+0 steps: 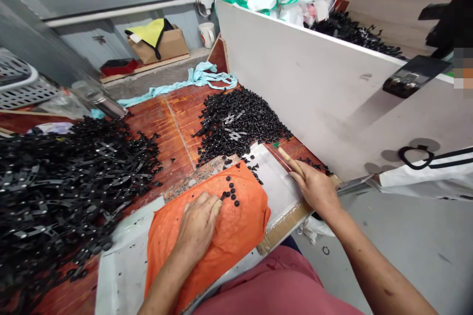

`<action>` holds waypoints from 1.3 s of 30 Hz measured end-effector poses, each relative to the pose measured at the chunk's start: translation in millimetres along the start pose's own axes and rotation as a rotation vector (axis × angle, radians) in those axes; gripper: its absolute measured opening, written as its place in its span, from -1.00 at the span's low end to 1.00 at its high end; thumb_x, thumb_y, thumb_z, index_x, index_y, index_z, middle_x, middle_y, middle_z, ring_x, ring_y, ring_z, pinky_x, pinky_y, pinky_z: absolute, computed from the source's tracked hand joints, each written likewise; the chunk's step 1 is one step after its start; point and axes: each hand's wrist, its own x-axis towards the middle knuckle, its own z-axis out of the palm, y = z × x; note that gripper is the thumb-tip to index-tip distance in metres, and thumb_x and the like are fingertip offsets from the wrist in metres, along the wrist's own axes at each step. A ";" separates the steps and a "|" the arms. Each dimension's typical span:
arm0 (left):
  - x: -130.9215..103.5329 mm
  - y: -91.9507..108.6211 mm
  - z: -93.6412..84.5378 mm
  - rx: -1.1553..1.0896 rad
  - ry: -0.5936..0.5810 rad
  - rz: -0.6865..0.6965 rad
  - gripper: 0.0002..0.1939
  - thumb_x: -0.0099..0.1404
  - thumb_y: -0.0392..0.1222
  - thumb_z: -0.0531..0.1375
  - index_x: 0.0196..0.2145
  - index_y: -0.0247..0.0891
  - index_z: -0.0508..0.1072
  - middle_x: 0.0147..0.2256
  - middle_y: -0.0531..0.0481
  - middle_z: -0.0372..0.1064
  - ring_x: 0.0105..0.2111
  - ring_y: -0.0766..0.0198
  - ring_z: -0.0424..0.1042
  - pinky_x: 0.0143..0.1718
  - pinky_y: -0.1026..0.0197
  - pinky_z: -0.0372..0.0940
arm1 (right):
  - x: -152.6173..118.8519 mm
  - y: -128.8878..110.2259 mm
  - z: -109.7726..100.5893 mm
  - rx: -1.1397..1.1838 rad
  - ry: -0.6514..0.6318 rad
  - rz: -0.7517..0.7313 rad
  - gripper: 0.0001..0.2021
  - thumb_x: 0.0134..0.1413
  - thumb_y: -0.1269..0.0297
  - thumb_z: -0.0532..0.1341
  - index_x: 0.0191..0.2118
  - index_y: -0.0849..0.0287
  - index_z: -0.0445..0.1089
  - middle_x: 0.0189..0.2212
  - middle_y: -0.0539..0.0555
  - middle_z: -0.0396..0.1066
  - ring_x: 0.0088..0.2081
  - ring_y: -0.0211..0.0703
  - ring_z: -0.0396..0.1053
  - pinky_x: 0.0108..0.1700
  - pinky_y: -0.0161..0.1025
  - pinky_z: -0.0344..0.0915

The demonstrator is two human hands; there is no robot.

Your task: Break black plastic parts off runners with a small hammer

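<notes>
Seemingly picking: left hand [198, 224] pinching black piece [223, 196] on orange cloth [234, 231]; right hand [320, 188] gripping wooden handle [290, 160] (beside cloth); next move likely requiring steadiness.

Small black parts [232, 191] on orange cloth [231, 236]

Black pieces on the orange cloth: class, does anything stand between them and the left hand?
Nothing visible does. The left hand rests on the cloth right beside the black pieces; whether it grips the nearest one is hard to tell.
</notes>
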 end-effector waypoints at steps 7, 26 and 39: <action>1.4 0.6 -1.3 0.033 0.000 0.016 -0.57 0.50 -0.02 -0.15 -0.34 -0.17 0.41 -0.28 -0.05 0.41 -0.24 0.13 0.41 -0.16 0.09 0.18 | -35.9 -18.7 10.3 0.372 -0.099 -0.125 -0.57 0.42 0.22 0.01 0.31 0.08 0.28 0.02 0.14 0.58 -0.11 0.02 0.59 -0.10 -0.15 0.46; 4.8 11.2 -4.0 0.364 -0.036 0.053 -0.58 0.53 -0.11 -0.11 -0.30 -0.19 0.49 -0.30 -0.09 0.42 -0.29 0.09 0.40 -0.23 0.08 0.11 | -40.8 -35.7 -6.4 0.321 -0.214 -0.278 -0.52 0.43 0.30 0.00 0.40 -0.01 0.17 0.14 0.11 0.51 -0.04 -0.02 0.58 -0.04 -0.11 0.47; 4.2 7.4 5.0 0.312 0.008 0.063 -0.58 0.53 -0.10 -0.10 -0.29 -0.21 0.50 -0.31 -0.11 0.42 -0.29 0.09 0.40 -0.23 0.08 0.11 | -51.5 -75.5 -11.9 0.182 -0.231 -0.519 -0.38 0.38 0.40 0.02 0.47 -0.10 -0.06 -0.32 0.03 0.50 -0.38 -0.12 0.46 -0.33 -0.29 0.26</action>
